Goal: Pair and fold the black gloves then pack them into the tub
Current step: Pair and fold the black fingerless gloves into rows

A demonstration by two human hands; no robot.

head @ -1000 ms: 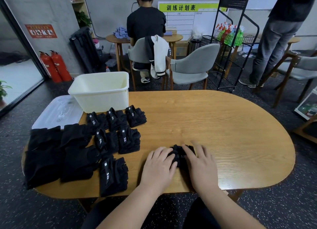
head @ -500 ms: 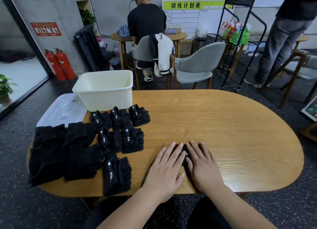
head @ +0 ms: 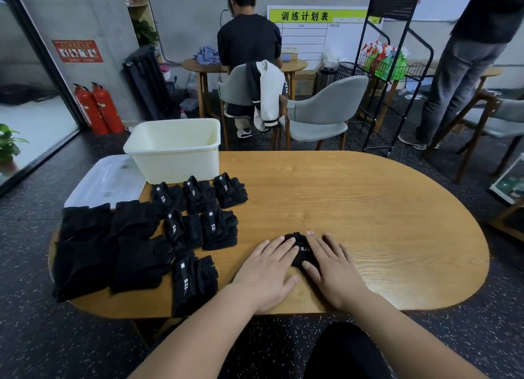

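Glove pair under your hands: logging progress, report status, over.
Left hand and right hand flat, pressing folded glove pair on table. Tub: no gloves visible inside. Six folded pairs lie before it.

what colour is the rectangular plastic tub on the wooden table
Cream-white; the rectangular plastic tub shows clearly in the head view.

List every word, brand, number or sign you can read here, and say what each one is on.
"训练计划表": green header of the wall board.
"5.11": white print on the folded glove pairs.
"5.1": on the pair being pressed flat; the rest is covered.
Red wall sign: too blurred to read.
Board grid headings, spray bottle labels, small white glove tags: too small to read.
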